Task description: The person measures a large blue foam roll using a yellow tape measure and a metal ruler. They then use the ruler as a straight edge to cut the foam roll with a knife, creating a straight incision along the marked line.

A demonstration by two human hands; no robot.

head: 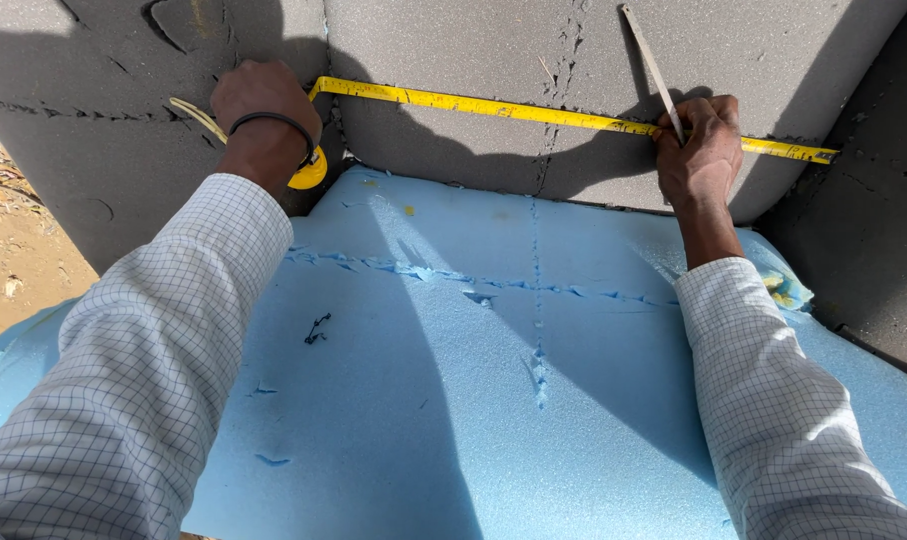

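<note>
Grey foam (454, 50), tape measure (534, 112) between left hand (264, 105), right hand (702, 150)

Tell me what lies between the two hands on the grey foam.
In the head view, a yellow tape measure stretches across the grey foam from the left hand to the right hand, which also holds a thin stick.
</note>
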